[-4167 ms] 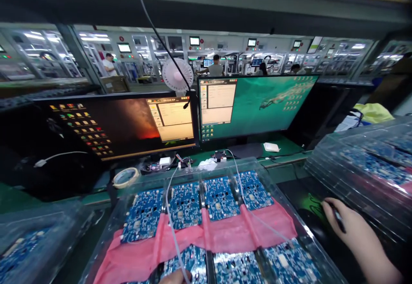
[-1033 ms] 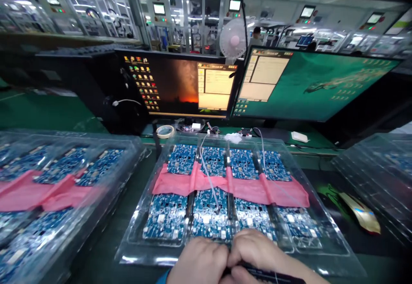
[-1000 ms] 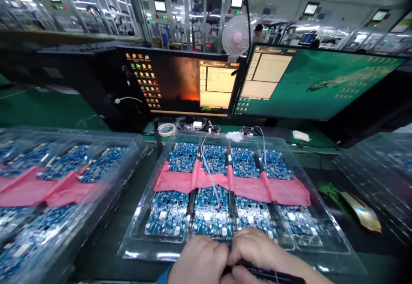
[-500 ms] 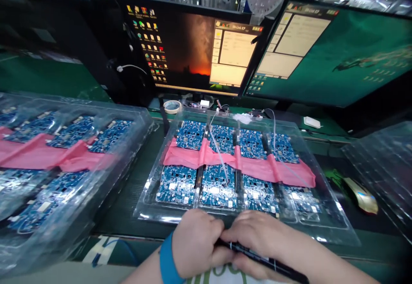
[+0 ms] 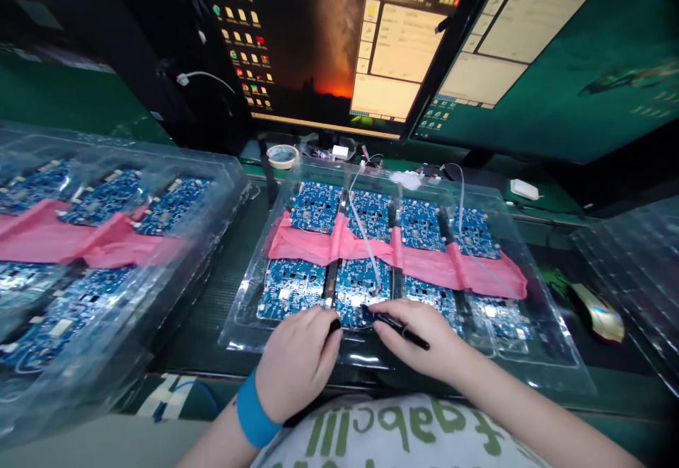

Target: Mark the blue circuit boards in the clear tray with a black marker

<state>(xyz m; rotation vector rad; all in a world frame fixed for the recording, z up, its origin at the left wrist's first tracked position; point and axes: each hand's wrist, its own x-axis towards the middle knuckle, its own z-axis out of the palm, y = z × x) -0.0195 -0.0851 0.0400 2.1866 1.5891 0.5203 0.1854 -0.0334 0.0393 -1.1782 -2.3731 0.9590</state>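
**Hands.** The left hand, with a blue wristband at the wrist, lay over the front rim of the central tray. Its fingers were curled and clenched on a small black piece, too small to identify. The right hand rested just beside it, its fingers pinching a black marker. The marker sloped down and left, its tip over the second board from the left in the near row; contact could not be told.

**Central tray.** A clear plastic tray sat at the front of the worktop, directly before the person. It held eight blue circuit boards in two rows of four, including the far-row board. Pink film ran across it between the rows, and a clear tube lay over the far row.

**Surroundings.** A second tray, also holding blue boards and pink film, stood near the left edge of the worktop. A third clear tray stood at the right edge, just beyond a gold mouse. Along the back were a roll of tape, a white adapter and two monitors. A white garment with green lettering filled the bottom edge of the view.
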